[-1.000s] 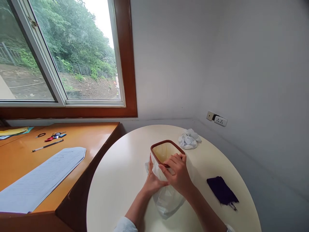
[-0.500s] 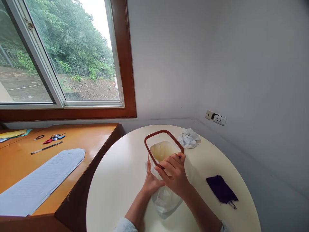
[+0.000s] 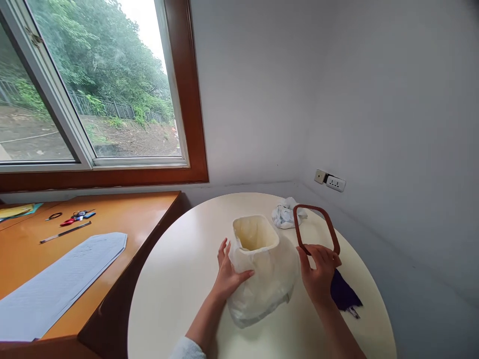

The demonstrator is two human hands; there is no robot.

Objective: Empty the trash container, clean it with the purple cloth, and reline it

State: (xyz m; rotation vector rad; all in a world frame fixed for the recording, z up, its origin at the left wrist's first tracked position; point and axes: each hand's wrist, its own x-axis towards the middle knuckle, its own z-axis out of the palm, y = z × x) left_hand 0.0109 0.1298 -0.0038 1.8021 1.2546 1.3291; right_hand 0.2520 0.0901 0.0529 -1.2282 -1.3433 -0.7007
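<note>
A cream-coloured trash bin [image 3: 245, 237] stands upright on the round table, with a thin white plastic bag [image 3: 267, 279] draped over its outside and hanging loose at the front. My left hand [image 3: 229, 274] clasps the bin's left side through the bag, thumb across the front and fingers behind. To the right, my right hand [image 3: 320, 274] grips the near edge of a reddish-brown rectangular rim ring [image 3: 331, 229], held tilted up and apart from the bin. Behind the right hand lies a dark purple folded cloth item [image 3: 344, 294], partly covered by that hand.
A crumpled white plastic bag [image 3: 283, 215] sits at the back of the round table [image 3: 179, 279]. The wooden desk [image 3: 149, 214] at left carries papers [image 3: 75, 279], a pen [image 3: 65, 232] and scissors [image 3: 67, 222]. Wall sockets [image 3: 336, 183] are at the right.
My right hand has lifted the rim ring off the bin's top and carried it to the right. My left hand stays at the bin's left side.
</note>
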